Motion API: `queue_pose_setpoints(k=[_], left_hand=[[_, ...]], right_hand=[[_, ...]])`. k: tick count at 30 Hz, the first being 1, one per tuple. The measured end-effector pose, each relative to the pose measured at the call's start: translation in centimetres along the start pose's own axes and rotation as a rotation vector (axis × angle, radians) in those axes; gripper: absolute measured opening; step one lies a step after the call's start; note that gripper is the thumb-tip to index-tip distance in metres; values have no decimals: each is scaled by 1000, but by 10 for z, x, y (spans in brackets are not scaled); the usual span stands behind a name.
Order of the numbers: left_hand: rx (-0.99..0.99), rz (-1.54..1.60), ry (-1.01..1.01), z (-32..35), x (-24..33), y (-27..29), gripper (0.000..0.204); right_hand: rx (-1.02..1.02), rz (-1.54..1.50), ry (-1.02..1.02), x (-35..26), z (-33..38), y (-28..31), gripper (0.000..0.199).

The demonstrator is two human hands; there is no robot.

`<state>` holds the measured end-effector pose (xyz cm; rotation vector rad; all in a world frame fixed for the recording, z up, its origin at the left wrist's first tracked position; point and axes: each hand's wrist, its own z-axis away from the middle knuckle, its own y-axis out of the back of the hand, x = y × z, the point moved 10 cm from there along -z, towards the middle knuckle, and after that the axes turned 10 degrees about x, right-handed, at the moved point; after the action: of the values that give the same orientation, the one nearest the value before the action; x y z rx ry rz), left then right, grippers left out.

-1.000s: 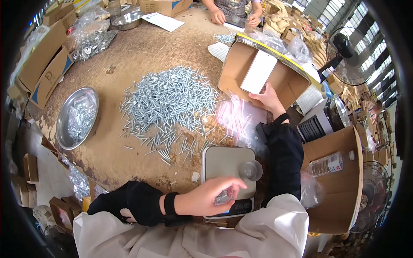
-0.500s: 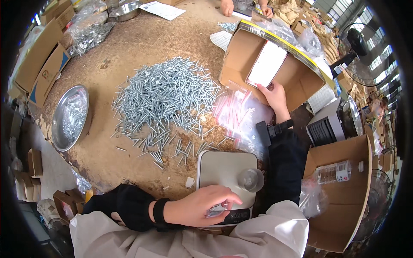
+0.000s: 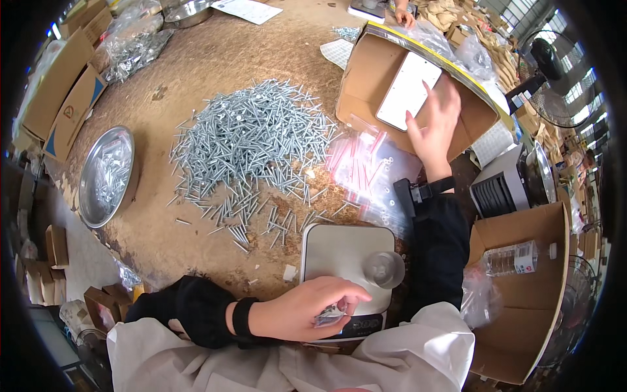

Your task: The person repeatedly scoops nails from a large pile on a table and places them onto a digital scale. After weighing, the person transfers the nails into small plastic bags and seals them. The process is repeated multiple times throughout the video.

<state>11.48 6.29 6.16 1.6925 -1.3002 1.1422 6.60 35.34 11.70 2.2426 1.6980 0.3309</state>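
The left hand (image 3: 307, 310) stays low over the near edge of the white scale (image 3: 346, 261), fingers curled and pinching a small clear bag of screws (image 3: 328, 318) — much where it was half a second ago. The right hand (image 3: 436, 124) has moved on from the pink-striped zip bags (image 3: 366, 166) into the open cardboard box (image 3: 398, 78), its fingers now spread against the white sheet (image 3: 406, 91) inside. The big screw pile (image 3: 251, 137) lies unchanged beyond the scale — a small clear cup (image 3: 384, 269) sits on the platform.
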Motion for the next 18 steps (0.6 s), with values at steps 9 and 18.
queue_pose_setpoints(k=[9, 18], left_hand=[[-8, -3, 12, 2, -4, -1, 48], [-1, -6, 2, 2, -3, -1, 48]], right_hand=[[-243, 178, 128, -15, 15, -31, 47], [-91, -19, 38, -5, 8, -19, 20]])
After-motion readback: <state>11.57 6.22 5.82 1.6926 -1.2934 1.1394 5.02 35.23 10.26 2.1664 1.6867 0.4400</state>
